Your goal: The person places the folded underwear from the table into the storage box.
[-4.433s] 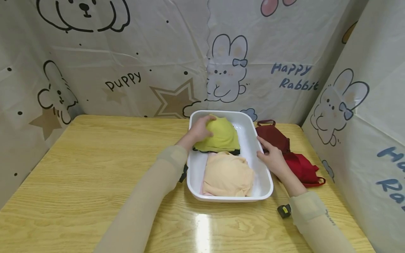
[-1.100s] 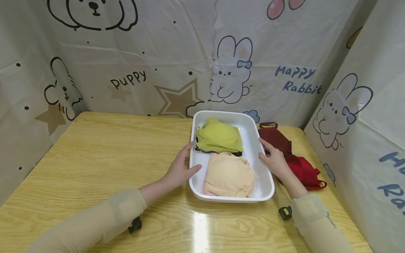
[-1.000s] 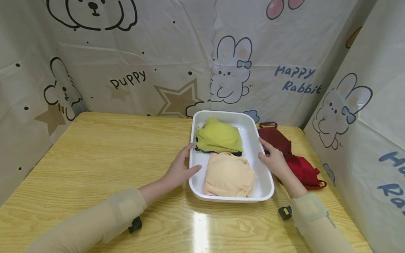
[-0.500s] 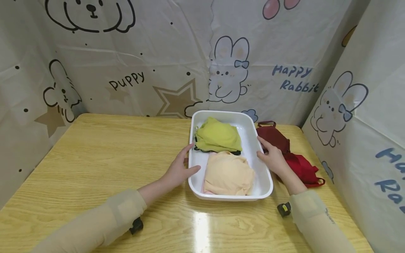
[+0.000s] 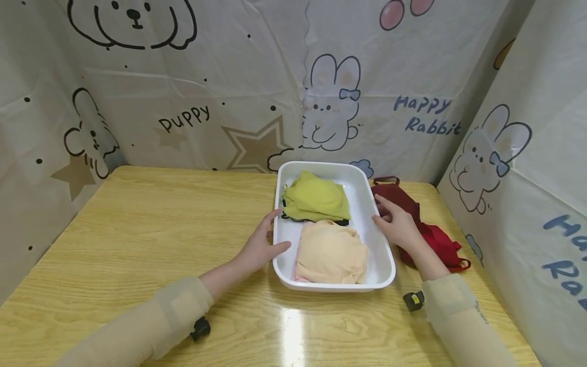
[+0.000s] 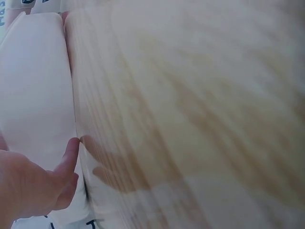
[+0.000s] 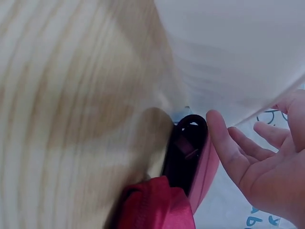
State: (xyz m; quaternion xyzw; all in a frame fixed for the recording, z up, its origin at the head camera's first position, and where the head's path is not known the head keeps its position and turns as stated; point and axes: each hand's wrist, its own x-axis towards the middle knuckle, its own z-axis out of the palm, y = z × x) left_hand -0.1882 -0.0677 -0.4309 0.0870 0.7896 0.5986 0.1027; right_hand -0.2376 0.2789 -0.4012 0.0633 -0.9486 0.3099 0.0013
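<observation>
A white plastic basin [image 5: 284, 278] sits on the table with folded bras inside. The yellow-green bra [image 5: 316, 199] lies at the far end over a black-edged one; a beige bra [image 5: 332, 255] lies nearer, a pink edge showing below. My left hand [image 5: 257, 247] rests at the basin's left side, thumb over the rim, fingertips touching the outer wall in the left wrist view. At the right rim is my right hand [image 5: 400, 224], its fingers spread and extended in the right wrist view. Beside it lie a dark red bra [image 5: 396, 196] and a bright red bra [image 5: 437, 244].
The wooden table [image 5: 174, 219] extends left and in front of the basin. Printed cloth walls [image 5: 257, 66] with rabbit and puppy drawings enclose the back and sides. A black device [image 5: 414, 300] shows at the right wrist, another black device [image 5: 200, 329] at the left.
Since the oldest frame, my left hand has left the yellow-green bra and moved to the basin's left side. My right hand has just shifted slightly at the right rim.
</observation>
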